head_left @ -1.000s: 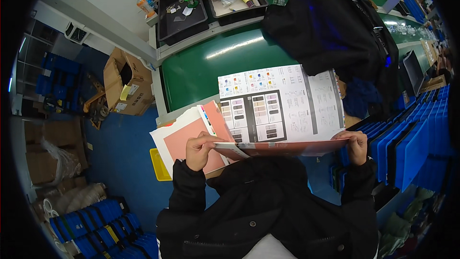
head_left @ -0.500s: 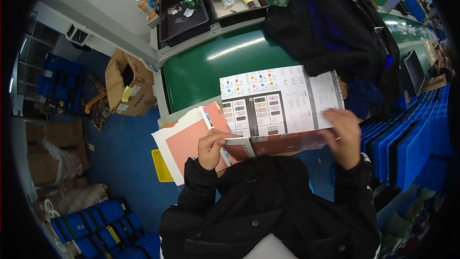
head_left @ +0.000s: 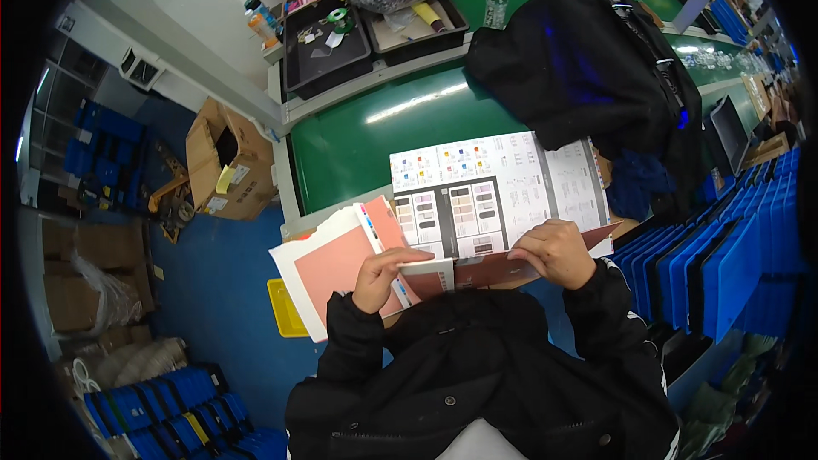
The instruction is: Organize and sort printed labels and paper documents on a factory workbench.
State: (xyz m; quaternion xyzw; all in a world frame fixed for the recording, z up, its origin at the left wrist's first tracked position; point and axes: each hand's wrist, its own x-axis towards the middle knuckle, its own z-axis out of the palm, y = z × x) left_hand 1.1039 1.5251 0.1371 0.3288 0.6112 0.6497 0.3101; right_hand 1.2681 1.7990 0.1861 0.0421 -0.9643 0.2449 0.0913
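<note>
While the bare left hand [head_left: 377,281] and bare right hand [head_left: 555,254] clamp its pink-brown near fold in 2 finger pinches, the large white paper sheet [head_left: 524,198], printed with coloured swatches and dark bands, overhangs the smooth green table [head_left: 336,166].

A strip of green tabletop [head_left: 341,158] lies open beyond the printed sheet [head_left: 532,192], wide enough for a hand to pass sideways. Two raised trays, a left black tray [head_left: 345,64] and a right black tray [head_left: 409,54], wall off its far side; a bulky dark garment [head_left: 571,60] blocks its right end. Salmon-coloured sheets [head_left: 336,268] crowd the left hand [head_left: 375,279]. Upright blue panels [head_left: 724,260] stand beyond the right hand [head_left: 558,254].
</note>
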